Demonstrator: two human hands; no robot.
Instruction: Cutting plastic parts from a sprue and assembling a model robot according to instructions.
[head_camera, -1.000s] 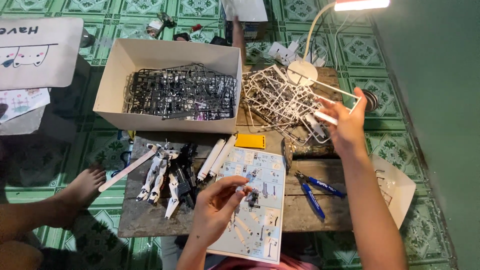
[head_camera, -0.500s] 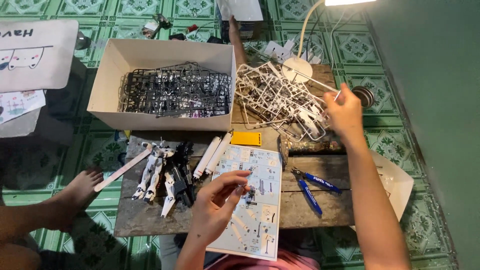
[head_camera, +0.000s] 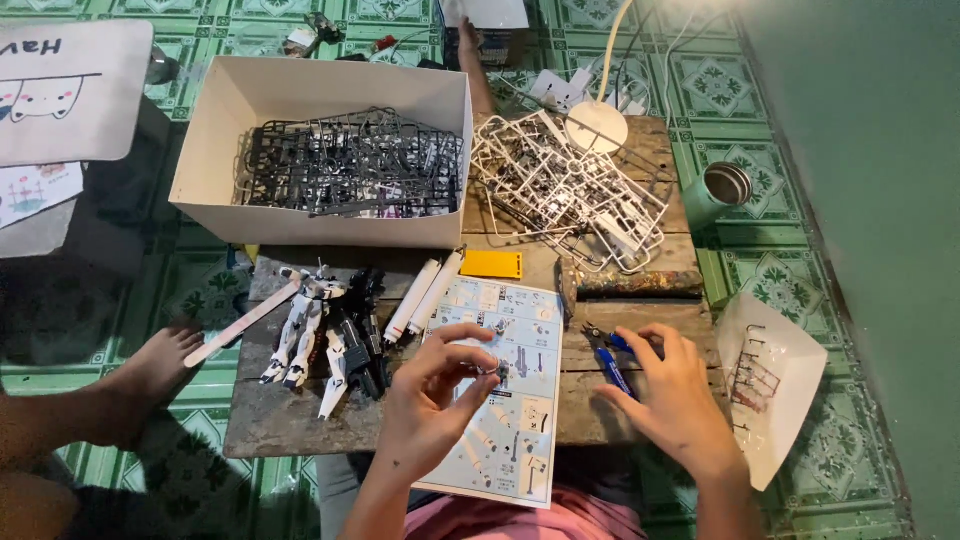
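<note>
Left fingers (head_camera: 455, 365) pinch a tiny part (head_camera: 487, 366) over the manual (head_camera: 520, 400), right hand (head_camera: 670, 395) closing on nippers (head_camera: 608, 360); loose pinch risks dropping it.

Worn rough wood table (head_camera: 620, 400) — glossy paper manual (head_camera: 510, 400).

A home hobby spot: green tiled floor (head_camera: 800, 120), low wooden table (head_camera: 300, 420).

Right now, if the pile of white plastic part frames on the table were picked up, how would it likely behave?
The white part frames look thin and open, so probably light. They lie tangled, so lifting one may drag others along. Their slim bars seem fragile and likely to flex or snap.
</note>
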